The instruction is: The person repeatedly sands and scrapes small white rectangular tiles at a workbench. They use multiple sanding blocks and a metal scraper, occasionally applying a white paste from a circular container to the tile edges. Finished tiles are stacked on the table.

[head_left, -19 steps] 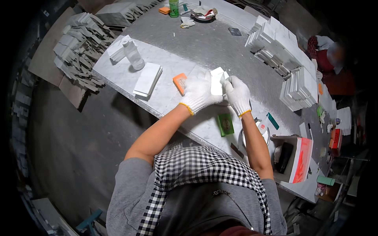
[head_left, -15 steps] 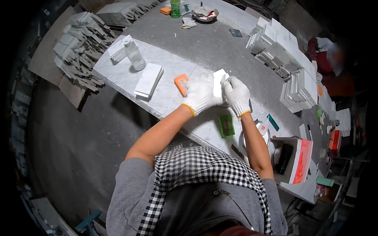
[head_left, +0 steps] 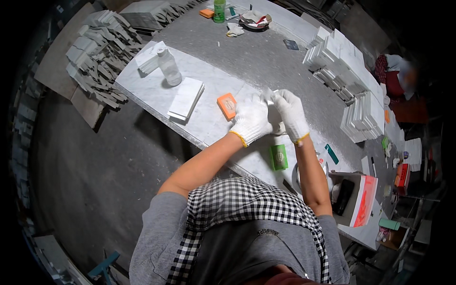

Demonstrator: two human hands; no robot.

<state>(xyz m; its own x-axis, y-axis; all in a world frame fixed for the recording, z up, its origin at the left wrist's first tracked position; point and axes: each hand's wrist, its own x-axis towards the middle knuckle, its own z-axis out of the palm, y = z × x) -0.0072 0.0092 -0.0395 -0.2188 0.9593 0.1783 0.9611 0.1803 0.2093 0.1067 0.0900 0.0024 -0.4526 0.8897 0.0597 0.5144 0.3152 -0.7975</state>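
Note:
Both my hands wear white knit gloves with yellow cuffs. My left hand (head_left: 251,114) and my right hand (head_left: 290,113) are closed at a small white slab (head_left: 271,97), held above the marble table. Only a little of the slab shows between the gloves, and it looks tilted. An orange rectangular block (head_left: 226,106) lies just left of my left hand. Nearer to me, below the gloves, is a green rectangular block (head_left: 279,157). Part of a cloth-like pale thing shows beneath my right wrist; its kind is unclear.
Stacked white slabs (head_left: 186,99) and a clear bottle (head_left: 169,67) stand at left on the marble tabletop (head_left: 213,76). Taller slab stacks (head_left: 363,116) rise at right. An open box (head_left: 354,197) sits by my right forearm. Another person (head_left: 396,78) is at far right.
The white slab has turned from showing its broad face to showing much less of it. My right hand has shifted slightly against it. The whole view has moved a little.

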